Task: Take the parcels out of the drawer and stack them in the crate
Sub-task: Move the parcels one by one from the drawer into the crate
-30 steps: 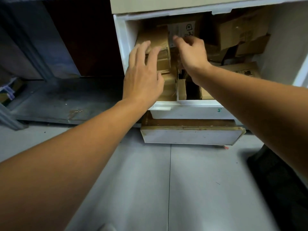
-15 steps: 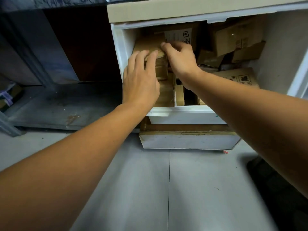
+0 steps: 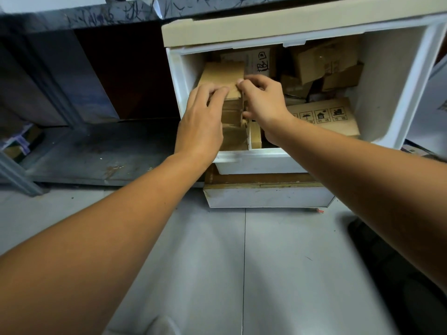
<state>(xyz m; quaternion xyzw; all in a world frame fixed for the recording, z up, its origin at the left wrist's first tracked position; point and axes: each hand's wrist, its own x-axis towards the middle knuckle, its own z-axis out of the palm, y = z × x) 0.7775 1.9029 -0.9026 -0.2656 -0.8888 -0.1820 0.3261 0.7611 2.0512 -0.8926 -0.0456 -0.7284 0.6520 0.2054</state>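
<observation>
Head view, looking down along two bare forearms that reach from the lower corners of the frame toward an open white drawer point(image 3: 254, 157) at upper centre. The drawer is packed with brown cardboard parcels. At its left side, a flat brown parcel point(image 3: 222, 73) stands tilted against the drawer's left wall, above other cardboard. The left hand point(image 3: 200, 122) has its fingers curled over this parcel's lower edge, gripping it. The right hand point(image 3: 263, 105), just beside the left, curls its fingers too, and its fingertips point(image 3: 240, 81) pinch the same parcel at its lower right corner. The two hands nearly touch.

Behind the held parcel sits a box with a white handwritten label point(image 3: 258, 60). At the upper right of the drawer lies a crumpled box point(image 3: 324, 61). At the lower right lies a flat box with printed handling symbols point(image 3: 321, 117).

Below the open drawer, a second white drawer point(image 3: 266, 197) stands slightly pulled out. A grey floor point(image 3: 217, 262) fills the lower frame, and a dark metal shelf point(image 3: 96, 151) sits at left.
</observation>
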